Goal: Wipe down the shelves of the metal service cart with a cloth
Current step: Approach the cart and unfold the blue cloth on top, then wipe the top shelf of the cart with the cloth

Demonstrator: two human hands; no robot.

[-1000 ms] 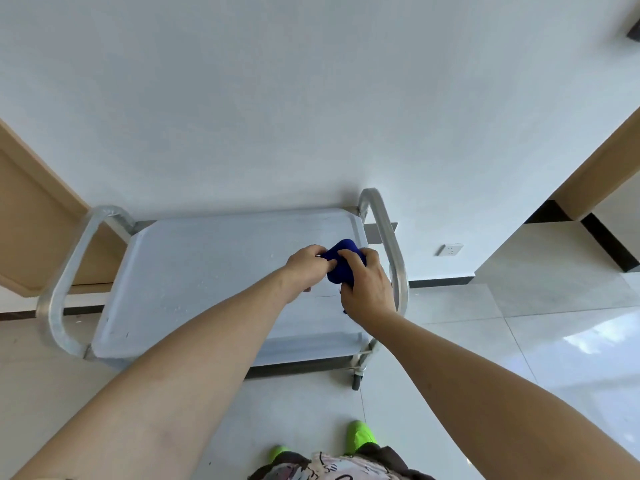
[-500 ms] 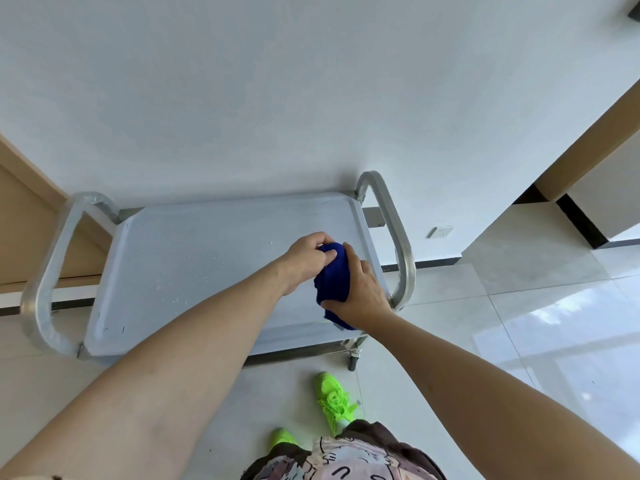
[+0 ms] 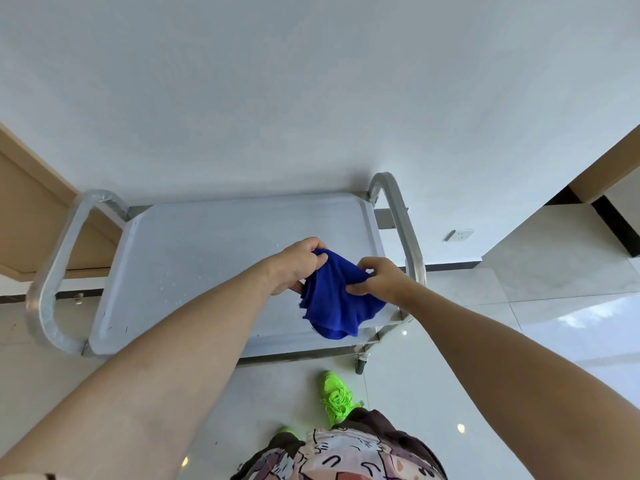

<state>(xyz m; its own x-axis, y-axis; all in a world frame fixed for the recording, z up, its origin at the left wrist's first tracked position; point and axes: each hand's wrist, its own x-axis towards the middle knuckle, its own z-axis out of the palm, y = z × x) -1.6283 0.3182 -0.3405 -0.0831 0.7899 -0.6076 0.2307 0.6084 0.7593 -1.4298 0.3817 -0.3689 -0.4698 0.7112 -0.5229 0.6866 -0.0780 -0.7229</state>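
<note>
Blue terry cloth [image 3: 334, 299] held up by both hands over the right end of a grey metal service cart's top shelf [image 3: 207, 258].

Left hand [image 3: 298, 265] pinches the cloth's upper left edge, fingers closed on the fabric; right hand [image 3: 381, 280] grips its upper right edge the same way — the rest of the cloth hangs crumpled below them, its lower fold reaching toward the shelf's near rim, though contact with the shelf cannot be told. Small water droplets dot the shelf left of the cloth. Curved tubular handles [image 3: 52, 271] rise at both ends of the cart. Near the cart's right front caster [image 3: 360, 365] stands a neon-green sneaker [image 3: 336, 396] on the pale glossy tile floor [image 3: 571, 323].
</note>
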